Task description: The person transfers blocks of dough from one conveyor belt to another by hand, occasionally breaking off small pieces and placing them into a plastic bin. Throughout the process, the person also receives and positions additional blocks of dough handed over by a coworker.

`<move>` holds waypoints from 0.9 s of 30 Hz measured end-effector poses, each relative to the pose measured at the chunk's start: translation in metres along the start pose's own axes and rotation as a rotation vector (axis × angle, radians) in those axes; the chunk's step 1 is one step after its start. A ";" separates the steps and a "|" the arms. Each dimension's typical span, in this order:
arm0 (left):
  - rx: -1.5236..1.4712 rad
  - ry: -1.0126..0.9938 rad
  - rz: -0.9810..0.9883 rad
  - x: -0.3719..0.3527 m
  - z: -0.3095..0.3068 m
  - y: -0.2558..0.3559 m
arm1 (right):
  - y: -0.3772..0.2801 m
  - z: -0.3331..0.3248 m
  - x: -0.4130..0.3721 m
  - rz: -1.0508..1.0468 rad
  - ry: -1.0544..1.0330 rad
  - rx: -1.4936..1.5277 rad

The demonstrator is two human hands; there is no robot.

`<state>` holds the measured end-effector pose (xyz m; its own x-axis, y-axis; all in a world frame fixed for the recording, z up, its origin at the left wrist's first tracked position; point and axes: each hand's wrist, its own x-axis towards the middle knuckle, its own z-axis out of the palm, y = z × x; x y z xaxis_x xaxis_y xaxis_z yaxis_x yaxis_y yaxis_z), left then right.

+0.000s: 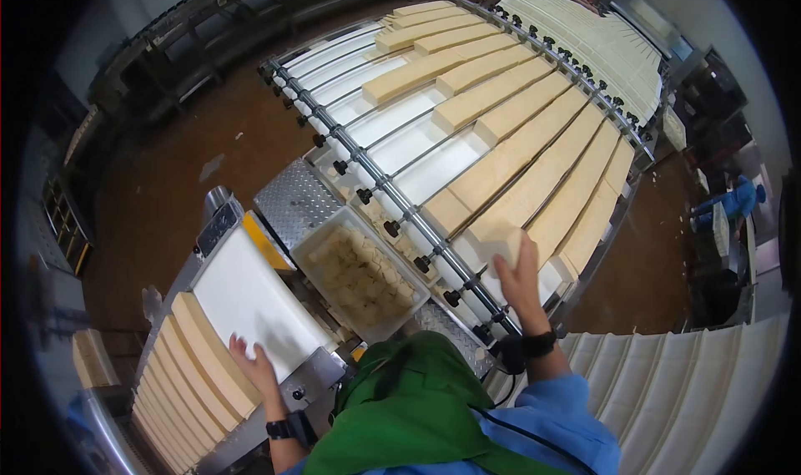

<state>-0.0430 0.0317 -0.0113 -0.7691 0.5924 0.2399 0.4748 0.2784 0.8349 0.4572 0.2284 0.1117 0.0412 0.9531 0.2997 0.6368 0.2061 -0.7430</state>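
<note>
One long, flat-topped beige slab (524, 199) is lying just beyond the right hand (519, 281), the nearer of the two, its long axis being directed away; thumb and fingers are being held apart, and whether it is being touched cannot be told. The left hand (254, 366), fingers spread, is being held over a smooth white belt (250, 295), narrow beige slabs (210, 341) lying just leftward.

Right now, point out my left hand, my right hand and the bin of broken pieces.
Left hand (256, 370), head view: middle of the hand.
Right hand (519, 280), head view: middle of the hand.
Bin of broken pieces (395, 319), head view: its wall nearest the green apron (417, 400).
</note>
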 end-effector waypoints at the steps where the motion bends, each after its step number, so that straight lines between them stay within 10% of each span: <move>1: 0.216 -0.001 0.030 -0.009 -0.026 0.008 | 0.012 -0.012 -0.010 0.014 -0.031 -0.154; 3: 0.569 0.115 0.236 -0.018 -0.061 -0.080 | 0.022 -0.024 -0.016 0.038 -0.027 -0.338; 5: 0.980 -0.155 -0.327 -0.020 -0.088 -0.013 | 0.025 -0.030 -0.025 0.128 -0.198 -0.603; 10: 1.348 -0.194 -0.524 -0.053 -0.108 -0.025 | 0.030 -0.008 -0.022 0.104 -0.165 -0.906; 12: 1.155 -0.311 -0.559 -0.053 -0.116 -0.005 | 0.005 0.014 -0.006 0.232 -0.187 -0.904; 17: 0.715 -0.308 -0.433 -0.063 -0.123 -0.058 | -0.074 0.147 0.012 -0.264 -0.283 -0.416; 27: 0.577 -0.277 -0.542 -0.038 -0.120 -0.017 | -0.290 0.476 -0.077 -0.644 -0.848 -0.309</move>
<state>-0.0734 -0.0866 0.0249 -0.8567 0.4083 -0.3153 0.2720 0.8768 0.3964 -0.0965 0.2007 0.0192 -0.8318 0.5548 -0.0187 0.5194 0.7659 -0.3790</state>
